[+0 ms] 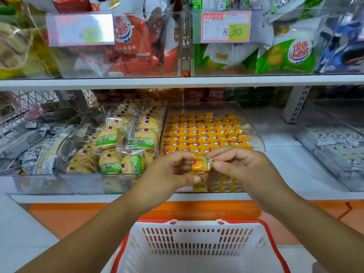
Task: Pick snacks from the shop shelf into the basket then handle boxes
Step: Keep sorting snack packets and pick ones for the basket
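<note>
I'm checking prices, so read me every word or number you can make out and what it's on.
"8.80" on the right price tag
"8.80", faint, on the left price tag
"小趣" on the green packet
"煎薄脆" on the biscuit packets
Tags' small print, yellow snack wrapper: too blurred.

A shop is being shown, in its snack aisle. Packaged goods are being displayed in clear plastic bins (pixel 206 107) lined up on white shelves (pixel 177 82) and sorted by kind: round biscuits (pixel 145 138) in see-through wrappers, small orange-yellow sweets (pixel 204 133) in rows, and red bags (pixel 134 36) and green bags (pixel 285 56) on the level above. Printed price labels (pixel 225 26) reading 8.80 are being carried on the bin fronts. A white shopping basket (pixel 197 227) with a red rim is being held in front of the shelving.
</note>
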{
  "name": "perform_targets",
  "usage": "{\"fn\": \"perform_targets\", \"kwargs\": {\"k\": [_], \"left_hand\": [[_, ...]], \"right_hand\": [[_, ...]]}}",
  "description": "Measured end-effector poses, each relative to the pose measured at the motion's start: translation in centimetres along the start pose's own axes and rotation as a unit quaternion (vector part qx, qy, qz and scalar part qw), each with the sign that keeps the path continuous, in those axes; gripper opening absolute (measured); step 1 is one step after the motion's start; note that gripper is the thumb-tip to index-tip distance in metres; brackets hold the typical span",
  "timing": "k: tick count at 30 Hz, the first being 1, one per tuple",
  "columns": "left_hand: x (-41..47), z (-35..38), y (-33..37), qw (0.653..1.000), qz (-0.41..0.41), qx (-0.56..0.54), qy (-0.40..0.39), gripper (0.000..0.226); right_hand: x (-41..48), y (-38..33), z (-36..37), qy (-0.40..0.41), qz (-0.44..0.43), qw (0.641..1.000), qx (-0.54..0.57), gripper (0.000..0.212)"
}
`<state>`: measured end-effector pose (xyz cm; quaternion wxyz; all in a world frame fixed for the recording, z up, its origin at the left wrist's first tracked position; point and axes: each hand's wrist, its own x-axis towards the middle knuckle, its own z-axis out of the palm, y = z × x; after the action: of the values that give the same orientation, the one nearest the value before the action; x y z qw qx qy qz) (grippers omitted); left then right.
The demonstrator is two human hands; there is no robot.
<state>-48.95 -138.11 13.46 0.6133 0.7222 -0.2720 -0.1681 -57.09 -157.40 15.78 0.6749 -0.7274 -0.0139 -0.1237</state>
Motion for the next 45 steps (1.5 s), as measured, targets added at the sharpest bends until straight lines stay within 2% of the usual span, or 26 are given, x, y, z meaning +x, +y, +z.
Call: {"fn": "perform_targets", "kwargs": {"k": [12, 15, 17, 20, 24, 27, 30, 34, 40, 45], "left_hand": [[-1.4, 0.1, -0.7, 0.998, -0.005, 0.057, -0.003, 0.031], [-2.0, 0.8, -1.2, 0.996, -0.030, 0.081, -0.006, 0.031], [-2.8, 1.2, -1.7, 0.991, -0.043, 0.123, -0.028, 0.027], [-4.0, 1.0, -3.6, 0.962, -0.077, 0.254, -0.069, 0.036], [-6.9, 0.0, -8.7, 0.895, -0.149, 0.401, -0.123, 0.045], [-9.1, -0.1, -12.8, 0.865, -0.170, 0.447, -0.153, 0.047], [-10.5, 0.1, -16.0, 0.850, -0.206, 0.457, -0.162, 0.049], [-11.9, 0.4, -19.7, 0.853, -0.250, 0.432, -0.155, 0.044], [-13.0, 0.4, -23.7, 0.836, -0.312, 0.414, -0.178, 0.042], [-12.4, 0.0, -24.0, 0.835, -0.321, 0.413, -0.170, 0.041]], "right_hand": [[-0.7, 0.6, 0.5, -0.020, 0.033, 0.998, -0.041, 0.012], [-1.0, 1.5, 1.1, -0.059, 0.078, 0.992, -0.075, 0.036], [-1.4, 2.7, 1.7, -0.075, 0.092, 0.987, -0.108, 0.039], [-2.4, 5.4, 2.7, -0.087, 0.128, 0.980, -0.124, 0.026], [-4.3, 13.2, 3.9, -0.151, 0.195, 0.938, -0.245, 0.029], [-6.0, 21.1, 5.1, -0.192, 0.249, 0.893, -0.323, 0.024], [-7.4, 27.7, 6.4, -0.214, 0.281, 0.843, -0.406, 0.029], [-9.3, 32.8, 8.1, -0.214, 0.334, 0.792, -0.463, 0.018], [-10.6, 36.9, 9.3, -0.199, 0.419, 0.769, -0.439, 0.026], [-10.9, 36.5, 8.9, -0.185, 0.429, 0.781, -0.413, 0.031]]}}
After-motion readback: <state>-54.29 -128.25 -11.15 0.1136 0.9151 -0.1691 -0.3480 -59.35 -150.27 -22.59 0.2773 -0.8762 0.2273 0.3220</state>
